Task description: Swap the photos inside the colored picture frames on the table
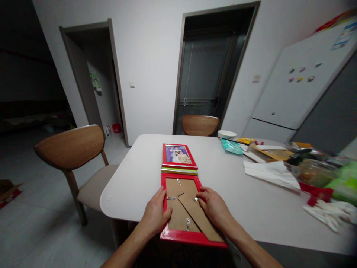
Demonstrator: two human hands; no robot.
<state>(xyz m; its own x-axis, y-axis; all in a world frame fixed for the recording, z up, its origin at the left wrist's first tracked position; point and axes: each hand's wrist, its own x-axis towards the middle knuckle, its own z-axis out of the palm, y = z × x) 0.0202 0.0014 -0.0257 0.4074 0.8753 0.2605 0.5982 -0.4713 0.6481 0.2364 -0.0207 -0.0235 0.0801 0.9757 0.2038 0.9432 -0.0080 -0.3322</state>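
A red picture frame point(182, 236) lies face down at the near edge of the white table point(134, 175), its brown backing board and small metal clips showing. My left hand point(155, 214) rests on the frame's left side, with the fingers curled over the rim and the thumb on the board. My right hand point(214, 207) sits on the right side, its fingertips pinched at a metal clip. Just beyond lies a short stack of frames point(179, 159), the top one red and face up with a photo in it.
Two wooden chairs stand by the table, one at the left point(73, 149) and one at the far end point(200, 125). The table's right side holds a white cloth point(272, 172), a teal packet point(232, 146), a bowl point(227, 134) and assorted clutter. A fridge point(301, 82) stands behind.
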